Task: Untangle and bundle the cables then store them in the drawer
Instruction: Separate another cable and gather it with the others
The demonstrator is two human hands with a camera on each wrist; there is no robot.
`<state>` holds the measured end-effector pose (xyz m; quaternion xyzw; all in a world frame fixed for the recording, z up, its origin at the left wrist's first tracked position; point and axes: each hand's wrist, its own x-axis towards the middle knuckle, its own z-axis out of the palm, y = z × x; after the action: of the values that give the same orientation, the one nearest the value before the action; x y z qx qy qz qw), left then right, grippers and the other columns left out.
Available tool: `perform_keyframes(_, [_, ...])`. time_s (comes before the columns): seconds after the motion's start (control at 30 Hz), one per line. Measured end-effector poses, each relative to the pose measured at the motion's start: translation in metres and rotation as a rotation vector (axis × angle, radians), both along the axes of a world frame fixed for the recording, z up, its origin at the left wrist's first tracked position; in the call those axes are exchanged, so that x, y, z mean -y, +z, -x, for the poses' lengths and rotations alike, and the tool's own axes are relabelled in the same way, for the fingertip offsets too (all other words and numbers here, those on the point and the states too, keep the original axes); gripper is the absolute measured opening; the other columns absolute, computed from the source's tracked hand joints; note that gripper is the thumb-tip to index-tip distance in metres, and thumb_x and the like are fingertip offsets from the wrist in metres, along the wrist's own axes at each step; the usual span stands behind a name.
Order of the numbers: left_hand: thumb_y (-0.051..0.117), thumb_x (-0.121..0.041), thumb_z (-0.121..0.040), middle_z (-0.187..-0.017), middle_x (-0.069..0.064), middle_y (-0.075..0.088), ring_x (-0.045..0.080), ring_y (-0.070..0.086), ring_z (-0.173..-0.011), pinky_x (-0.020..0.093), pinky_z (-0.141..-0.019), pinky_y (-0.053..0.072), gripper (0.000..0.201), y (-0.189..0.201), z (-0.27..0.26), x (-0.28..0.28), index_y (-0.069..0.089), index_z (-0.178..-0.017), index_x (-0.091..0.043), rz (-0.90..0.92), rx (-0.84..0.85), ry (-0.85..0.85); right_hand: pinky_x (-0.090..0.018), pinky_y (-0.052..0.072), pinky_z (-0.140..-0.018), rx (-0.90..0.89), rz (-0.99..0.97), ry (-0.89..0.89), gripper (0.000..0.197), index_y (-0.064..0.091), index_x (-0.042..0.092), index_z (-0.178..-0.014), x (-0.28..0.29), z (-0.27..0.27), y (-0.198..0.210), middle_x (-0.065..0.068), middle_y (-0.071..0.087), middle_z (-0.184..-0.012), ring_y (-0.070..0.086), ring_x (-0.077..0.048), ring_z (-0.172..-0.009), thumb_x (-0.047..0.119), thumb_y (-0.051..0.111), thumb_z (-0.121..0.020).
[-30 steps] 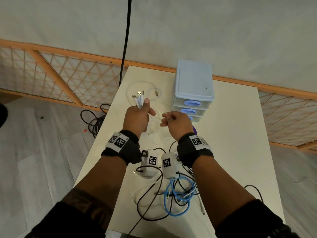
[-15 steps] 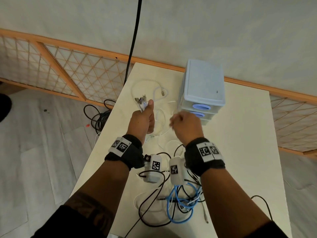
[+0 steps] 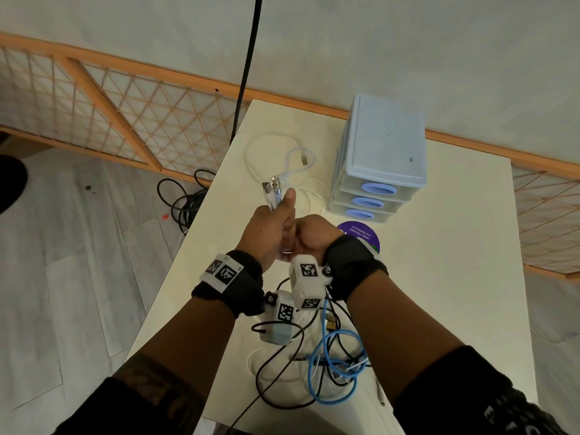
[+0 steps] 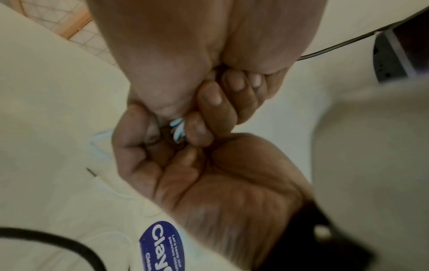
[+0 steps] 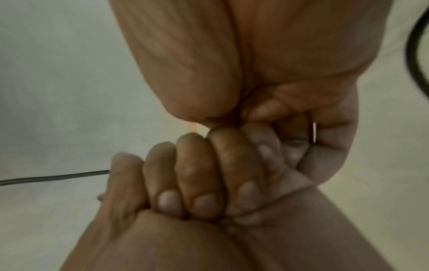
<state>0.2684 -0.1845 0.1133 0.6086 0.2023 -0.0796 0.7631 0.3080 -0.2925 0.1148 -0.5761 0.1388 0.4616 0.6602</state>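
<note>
Left hand fisted round white cables, plugs up — right hand curled against it, contents unclear.

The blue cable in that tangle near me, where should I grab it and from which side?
Judging by its pose, pinch the blue cable at its open left loop, from above: that arc lies clear on the table, while black cables cross its right side.
</note>
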Motion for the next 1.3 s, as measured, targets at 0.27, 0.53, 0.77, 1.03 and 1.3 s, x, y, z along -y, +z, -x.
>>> perform_keyframes(0.27, [0.061, -0.061, -0.094, -0.049, 0.004, 0.038, 0.02, 0.032, -0.048, 0.028, -0.052, 0.029, 0.061, -0.011, 0.009, -0.016, 0.047, -0.054, -0.017, -0.132, -0.048, -0.045, -0.028, 0.041, -0.052, -0.045, 0.018, -0.287, 0.038, 0.038, 0.013, -0.07, -0.022, -0.066, 0.024, -0.006, 0.041, -0.058, 0.037, -0.019, -0.054, 0.0, 0.023, -0.103])
perform_keyframes(0.53, [0.056, -0.057, -0.092, -0.05, -0.004, 0.029, 0.015, 0.024, -0.041, 0.025, -0.048, 0.022, 0.055, -0.036, 0.028, -0.01, 0.037, -0.049, -0.028, -0.084, -0.13, -0.06, -0.029, 0.032, -0.056, 0.096, 0.011, -0.505, 0.036, 0.045, 0.011, -0.078, -0.018, -0.128, 0.05, -0.002, 0.041, -0.049, 0.033, -0.018, -0.054, 0.005, 0.022, -0.106])
perform_keyframes(0.77, [0.053, -0.041, -0.107, -0.045, -0.006, 0.032, 0.015, 0.027, -0.041, 0.027, -0.05, 0.024, 0.063, -0.036, 0.021, 0.002, 0.037, -0.049, -0.024, -0.151, -0.168, -0.022, -0.025, 0.045, -0.094, 0.639, 0.604, 0.083, 0.048, 0.034, 0.0, -0.152, 0.004, -0.103, 0.061, -0.015, 0.059, -0.13, 0.059, -0.03, -0.117, 0.009, 0.038, -0.105])
perform_keyframes(1.03, [0.054, -0.057, -0.102, -0.043, 0.003, 0.043, 0.015, 0.04, -0.037, 0.029, -0.059, 0.035, 0.071, -0.025, -0.005, 0.007, 0.04, -0.045, -0.015, -0.356, -0.18, -0.062, -0.036, 0.055, -0.084, 0.5, 0.441, -0.24, 0.03, 0.074, 0.015, -0.091, 0.079, 0.01, -0.017, -0.005, 0.078, -0.086, 0.073, -0.019, -0.08, 0.013, 0.045, -0.1])
perform_keyframes(1.3, [0.056, -0.052, -0.102, -0.042, -0.008, 0.031, 0.012, 0.027, -0.038, 0.023, -0.046, 0.028, 0.076, -0.008, -0.011, 0.01, 0.034, -0.035, -0.026, -0.33, -0.128, -0.113, -0.016, 0.051, -0.063, 0.506, 0.699, -0.059, 0.026, 0.073, 0.019, -0.084, 0.128, 0.093, -0.068, 0.004, 0.072, -0.071, 0.067, -0.013, -0.065, 0.009, 0.053, -0.095])
